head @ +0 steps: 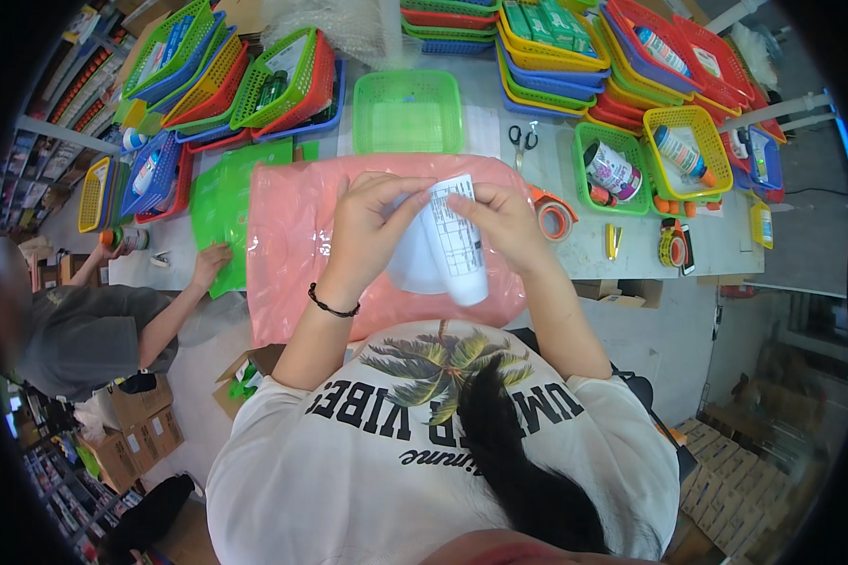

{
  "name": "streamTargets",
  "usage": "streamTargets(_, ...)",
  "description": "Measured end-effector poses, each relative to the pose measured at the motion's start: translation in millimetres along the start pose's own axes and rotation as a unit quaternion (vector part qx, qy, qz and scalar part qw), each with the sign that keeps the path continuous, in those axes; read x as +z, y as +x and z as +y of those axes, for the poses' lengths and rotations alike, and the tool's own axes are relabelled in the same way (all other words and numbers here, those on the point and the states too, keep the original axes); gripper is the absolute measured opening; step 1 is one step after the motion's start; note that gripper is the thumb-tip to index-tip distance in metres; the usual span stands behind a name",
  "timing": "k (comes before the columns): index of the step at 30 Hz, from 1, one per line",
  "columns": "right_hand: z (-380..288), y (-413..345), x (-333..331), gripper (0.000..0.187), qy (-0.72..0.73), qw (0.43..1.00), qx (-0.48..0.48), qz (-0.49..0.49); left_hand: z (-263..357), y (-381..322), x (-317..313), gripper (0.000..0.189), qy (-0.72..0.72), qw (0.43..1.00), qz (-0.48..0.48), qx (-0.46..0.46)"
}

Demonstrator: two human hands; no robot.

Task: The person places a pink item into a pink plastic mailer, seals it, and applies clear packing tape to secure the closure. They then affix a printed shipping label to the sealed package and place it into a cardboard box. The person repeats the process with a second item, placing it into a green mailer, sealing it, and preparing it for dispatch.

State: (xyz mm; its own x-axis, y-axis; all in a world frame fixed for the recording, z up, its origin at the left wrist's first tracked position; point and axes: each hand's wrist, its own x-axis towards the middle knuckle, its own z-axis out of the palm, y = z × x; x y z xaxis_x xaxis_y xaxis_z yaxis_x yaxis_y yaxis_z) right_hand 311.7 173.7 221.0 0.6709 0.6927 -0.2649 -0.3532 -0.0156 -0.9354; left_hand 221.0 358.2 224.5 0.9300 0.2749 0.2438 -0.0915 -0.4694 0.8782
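Observation:
Both hands meet over a pink plastic bag [290, 233] spread on the table. Between them is a curled white paper sheet [456, 240] with printed text and a table on it. My left hand [376, 219] pinches the sheet's upper left edge between thumb and fingers; a black bracelet is on that wrist. My right hand [505, 222] grips the upper right edge, its thumb on the printed face. A plain white part of paper hangs behind, to the left of the printed part. Beyond the bag stands a green plastic basket [408, 116].
Black-handled scissors [522, 141] and an orange tape dispenser [555, 217] lie right of the bag. Stacked colored baskets [551, 63] line the back. Green plastic bags [219, 205] lie at left, where a co-worker's hand [212, 265] touches them.

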Motion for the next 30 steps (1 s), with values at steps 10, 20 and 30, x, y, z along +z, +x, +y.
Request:
streamTargets(10,-3.0,-18.1,-22.0,0.015,-0.414,0.897,-0.152,-0.012,37.4,5.6,24.2,0.013,0.092,0.993,-0.043,0.062)
streamTargets(20,95.4,-29.8,-153.7,0.008,-0.561,0.761,-0.311,0.100,-36.6,-67.6,-46.8,0.008,-0.118,0.990,0.072,0.033)
streamTargets(30,164.8,28.1,-258.4,0.048,-0.722,0.669,0.059,0.167,-143.7,-170.7,-4.1,0.066,0.346,0.936,0.004,-0.070)
